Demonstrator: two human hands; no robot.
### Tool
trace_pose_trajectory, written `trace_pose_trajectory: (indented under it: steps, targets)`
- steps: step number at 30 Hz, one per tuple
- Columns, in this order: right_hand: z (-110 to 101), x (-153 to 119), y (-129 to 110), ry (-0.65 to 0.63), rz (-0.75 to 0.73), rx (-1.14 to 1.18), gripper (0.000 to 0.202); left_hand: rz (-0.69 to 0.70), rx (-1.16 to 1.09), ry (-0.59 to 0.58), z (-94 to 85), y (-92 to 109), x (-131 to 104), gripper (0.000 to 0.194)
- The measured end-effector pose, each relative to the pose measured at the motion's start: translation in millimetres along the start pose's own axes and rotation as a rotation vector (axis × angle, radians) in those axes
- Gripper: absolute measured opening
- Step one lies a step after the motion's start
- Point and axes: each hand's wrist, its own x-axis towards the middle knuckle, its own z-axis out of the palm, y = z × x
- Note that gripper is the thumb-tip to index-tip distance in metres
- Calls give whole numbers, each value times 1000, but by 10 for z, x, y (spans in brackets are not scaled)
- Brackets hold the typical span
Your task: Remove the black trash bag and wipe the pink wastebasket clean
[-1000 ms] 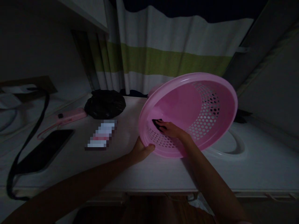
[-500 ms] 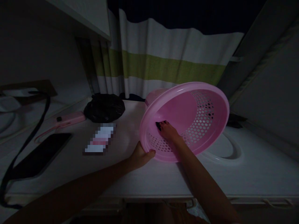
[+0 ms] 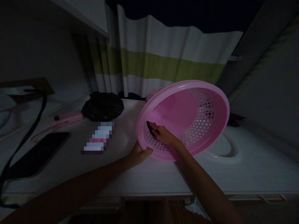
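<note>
A pink plastic basket (image 3: 184,85) with perforated sides is tipped over on the white desk, its mouth facing me. My left hand (image 3: 140,153) grips the near left part of its rim, thumb over the edge and the other fingers hidden behind. Inside the basket, my right hand (image 3: 163,134) is closed on a black cloth (image 3: 151,128), pressed near the holed left wall. A white ring (image 3: 230,147) lies on the desk just right of the basket.
On the left are a lit phone (image 3: 99,138), a black tablet-like slab (image 3: 38,155), a pink power bank (image 3: 68,118) and a black plastic bag (image 3: 102,106). A dark cable (image 3: 35,123) hangs at far left. Behind hangs a striped curtain (image 3: 173,65).
My right hand has moved left with the black cloth, from the basket's inner bottom area toward its left wall. The left hand keeps its hold on the rim.
</note>
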Motion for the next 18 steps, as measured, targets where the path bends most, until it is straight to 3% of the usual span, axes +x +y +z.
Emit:
trace_pose_trajectory:
  steps: [4,8,14,18]
  targets:
    - [74,51,29,64,4,66,46,6,-7,-37,-2,15,-11,46]
    - [129,115,118,85,94,-25,44,27,-40,-85,-8,-2,-15,43]
    - [109,92,95,61,429,-317,36,3,-54,-60,-1,-10,-9,41]
    - [60,42,2,29,570,-446,45,-26,-48,-53,-5,0,-9,44]
